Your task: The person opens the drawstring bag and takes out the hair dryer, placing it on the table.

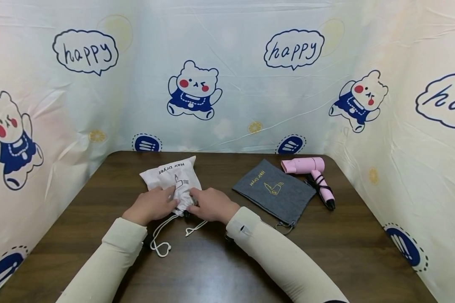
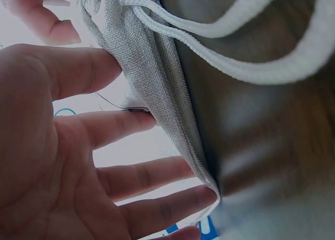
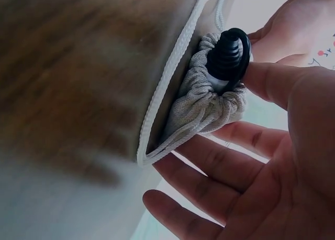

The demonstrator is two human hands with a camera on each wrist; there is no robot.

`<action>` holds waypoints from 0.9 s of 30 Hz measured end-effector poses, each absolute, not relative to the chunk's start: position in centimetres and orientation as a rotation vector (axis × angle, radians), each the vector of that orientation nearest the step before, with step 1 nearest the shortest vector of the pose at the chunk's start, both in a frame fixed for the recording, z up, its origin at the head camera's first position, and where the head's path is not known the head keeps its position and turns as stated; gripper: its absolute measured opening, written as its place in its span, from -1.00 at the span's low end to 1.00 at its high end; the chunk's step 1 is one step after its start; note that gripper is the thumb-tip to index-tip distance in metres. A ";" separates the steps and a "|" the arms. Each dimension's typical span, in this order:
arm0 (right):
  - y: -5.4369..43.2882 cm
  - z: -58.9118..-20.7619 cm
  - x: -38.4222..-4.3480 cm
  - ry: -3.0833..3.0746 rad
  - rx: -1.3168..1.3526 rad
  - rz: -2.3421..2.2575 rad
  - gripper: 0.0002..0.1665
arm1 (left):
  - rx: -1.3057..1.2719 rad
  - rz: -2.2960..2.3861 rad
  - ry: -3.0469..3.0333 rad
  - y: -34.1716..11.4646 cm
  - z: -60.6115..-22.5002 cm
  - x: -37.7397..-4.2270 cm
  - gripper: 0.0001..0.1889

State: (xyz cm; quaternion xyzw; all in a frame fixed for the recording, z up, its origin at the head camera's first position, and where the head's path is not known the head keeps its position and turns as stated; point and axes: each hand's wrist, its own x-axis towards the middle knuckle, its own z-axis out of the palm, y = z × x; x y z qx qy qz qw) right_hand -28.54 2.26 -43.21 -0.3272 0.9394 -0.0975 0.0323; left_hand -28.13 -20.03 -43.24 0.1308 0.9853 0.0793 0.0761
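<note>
Head view places the white drawstring bag on the table, left of the grey pouch, with both hands at its gathered end. Left hand — fingers spread, nearly straight — touches the fabric; right hand extends relaxed fingers against it, thumb beside a ribbed black part.

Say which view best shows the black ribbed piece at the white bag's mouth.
Right wrist: the black ribbed piece is large, its ridges clear. The head view shows a small dark spot; the left wrist view, at most a dark sliver at its top edge.
</note>
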 end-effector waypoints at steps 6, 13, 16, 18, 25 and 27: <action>3.1 -43.5 -28.1 2.915 -1.023 -0.300 -0.59 | 0.426 0.228 2.957 -19.2 -43.2 -27.7 -0.33; 4.1 -43.5 -27.5 2.926 -1.028 -0.327 -0.60 | 0.459 0.225 2.971 -18.2 -42.9 -27.0 -0.35; 4.6 -43.5 -27.0 2.926 -1.025 -0.336 -0.58 | 0.471 0.207 2.974 -17.8 -43.0 -26.8 -0.35; 4.8 -43.4 -26.7 2.930 -1.020 -0.336 -0.55 | 0.476 0.203 2.976 -17.6 -43.0 -26.6 -0.35; 5.9 -43.6 -25.9 2.942 -1.007 -0.341 -0.46 | 0.497 0.169 2.977 -16.7 -43.4 -26.5 -0.34; 6.3 -43.6 -25.7 2.940 -1.012 -0.353 -0.46 | 0.501 0.162 2.977 -16.4 -43.4 -26.4 -0.34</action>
